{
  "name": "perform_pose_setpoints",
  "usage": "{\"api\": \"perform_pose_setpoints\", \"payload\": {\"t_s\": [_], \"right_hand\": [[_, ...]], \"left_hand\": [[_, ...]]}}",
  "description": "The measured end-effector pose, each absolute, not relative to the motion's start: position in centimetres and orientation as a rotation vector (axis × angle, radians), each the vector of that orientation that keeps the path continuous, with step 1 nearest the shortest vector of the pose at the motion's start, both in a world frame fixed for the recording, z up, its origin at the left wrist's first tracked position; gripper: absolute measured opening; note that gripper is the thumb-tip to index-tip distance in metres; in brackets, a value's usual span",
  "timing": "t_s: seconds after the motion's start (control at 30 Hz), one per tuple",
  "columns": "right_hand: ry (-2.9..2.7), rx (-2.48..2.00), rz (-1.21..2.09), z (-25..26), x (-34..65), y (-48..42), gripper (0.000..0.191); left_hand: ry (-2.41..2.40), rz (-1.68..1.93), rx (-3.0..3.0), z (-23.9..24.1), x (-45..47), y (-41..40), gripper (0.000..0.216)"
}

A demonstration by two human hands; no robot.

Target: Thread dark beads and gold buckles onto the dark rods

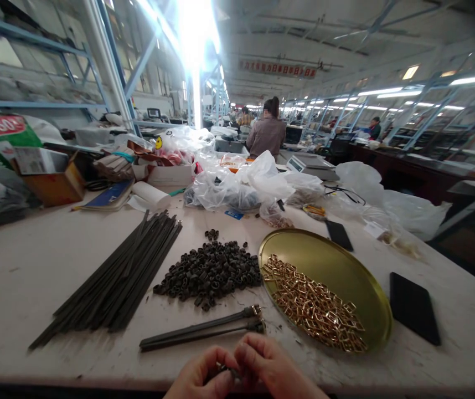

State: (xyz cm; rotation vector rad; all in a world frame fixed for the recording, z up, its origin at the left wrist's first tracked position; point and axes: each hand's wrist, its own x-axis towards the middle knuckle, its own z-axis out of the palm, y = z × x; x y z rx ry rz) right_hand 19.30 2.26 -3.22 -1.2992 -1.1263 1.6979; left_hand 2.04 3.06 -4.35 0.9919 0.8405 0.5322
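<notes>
Both my hands meet at the table's near edge. My left hand and my right hand are closed in a pinch on a small dark part between their fingertips. Just beyond them lie two dark straps with gold buckles at their right ends. Farther back sits a heap of small dark loops. To the right, a round gold tray holds several gold buckles. A long bundle of dark straps lies on the left.
Two black flat cards lie right of the tray. Clear plastic bags, boxes and a paper roll crowd the table's far side. A person stands beyond with their back turned.
</notes>
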Motion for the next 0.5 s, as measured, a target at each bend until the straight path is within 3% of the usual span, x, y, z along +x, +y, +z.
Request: {"api": "perform_pose_setpoints", "payload": {"t_s": [0.13, 0.17, 0.5], "right_hand": [[-1.626, -1.717, 0.59, -2.3, 23.3, 7.3, 0.02], [-1.635, -1.771, 0.485, -2.5, 24.1, 8.7, 0.018], [-1.823, -1.735, 0.302, -5.9, 25.3, 12.4, 0.015]], "left_hand": [[0.947, 0.502, 0.937, -3.9, 2.0, 4.2, 0.046], [0.954, 0.487, 0.93, -3.8, 2.0, 4.4, 0.045], [1.06, 0.415, 1.063, -4.5, 1.9, 4.1, 0.041]]}}
